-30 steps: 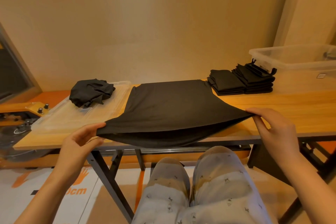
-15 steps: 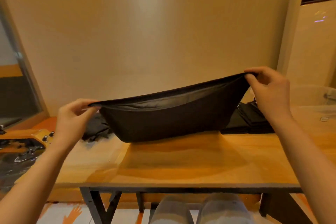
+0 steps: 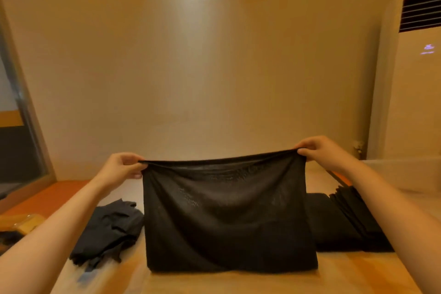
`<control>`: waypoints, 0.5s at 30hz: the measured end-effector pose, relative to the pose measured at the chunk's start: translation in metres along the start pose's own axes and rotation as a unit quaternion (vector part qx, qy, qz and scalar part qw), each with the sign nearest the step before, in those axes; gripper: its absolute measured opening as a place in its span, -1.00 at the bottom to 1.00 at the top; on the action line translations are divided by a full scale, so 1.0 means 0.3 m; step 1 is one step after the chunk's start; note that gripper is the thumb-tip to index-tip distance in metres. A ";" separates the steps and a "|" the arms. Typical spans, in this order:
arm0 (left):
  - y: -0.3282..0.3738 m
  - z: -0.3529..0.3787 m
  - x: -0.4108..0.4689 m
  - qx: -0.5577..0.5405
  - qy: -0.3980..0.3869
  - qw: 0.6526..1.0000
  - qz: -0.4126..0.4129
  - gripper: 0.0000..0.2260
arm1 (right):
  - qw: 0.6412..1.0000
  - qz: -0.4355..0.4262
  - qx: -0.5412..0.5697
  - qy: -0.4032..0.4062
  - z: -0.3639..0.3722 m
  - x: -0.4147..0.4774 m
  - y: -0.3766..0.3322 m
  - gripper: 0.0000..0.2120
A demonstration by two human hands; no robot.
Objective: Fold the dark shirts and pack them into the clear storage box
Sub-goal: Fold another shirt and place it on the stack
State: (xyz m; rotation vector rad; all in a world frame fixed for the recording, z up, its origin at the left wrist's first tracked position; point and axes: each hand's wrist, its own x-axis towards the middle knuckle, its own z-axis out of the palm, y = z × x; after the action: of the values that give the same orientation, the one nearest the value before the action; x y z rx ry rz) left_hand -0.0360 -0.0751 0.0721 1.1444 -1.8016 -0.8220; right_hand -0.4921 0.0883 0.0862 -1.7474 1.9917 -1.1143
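Fingers point(image 3: 130, 159) of the left hand point(image 3: 123, 167) and right hand point(image 3: 321, 151) pinch the top corners of the dark shirt point(image 3: 226, 217), hanging between them down onto the table point(image 3: 238, 283); folded shirts point(image 3: 346, 224) lie below the right fingers.

A dark shirt point(image 3: 226, 217) is held up by its top edge, pinched by the left hand point(image 3: 123, 167) and right hand point(image 3: 318, 151), above the wooden table point(image 3: 262, 281).

left forearm point(image 3: 47, 241) and right forearm point(image 3: 393, 210) reach forward, bare, well apart. left hand point(image 3: 123, 167) pinches the top left corner of the dark shirt point(image 3: 226, 217), fingers curled over its edge. right hand point(image 3: 321, 151) pinches the top right corner, set slightly higher, knuckles up.
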 end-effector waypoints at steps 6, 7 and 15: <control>0.330 -0.003 0.358 -0.096 0.130 0.982 0.100 -0.83 | 0.975 -0.040 0.028 0.216 -0.191 0.374 -0.141 -0.85; 0.397 -0.016 0.393 -0.130 0.163 0.970 0.124 -0.83 | 0.955 -0.066 0.058 0.282 -0.232 0.409 -0.185 -0.84; 0.586 -0.106 0.354 -0.259 0.265 0.905 0.207 -0.88 | 0.883 -0.172 0.193 0.392 -0.330 0.384 -0.418 -0.79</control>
State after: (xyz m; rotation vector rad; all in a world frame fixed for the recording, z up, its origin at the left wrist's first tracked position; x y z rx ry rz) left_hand -0.1004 -0.1110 0.2665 0.5306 -1.1998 -0.6018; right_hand -0.4924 0.0201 0.2711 -1.5922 1.6182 -2.4567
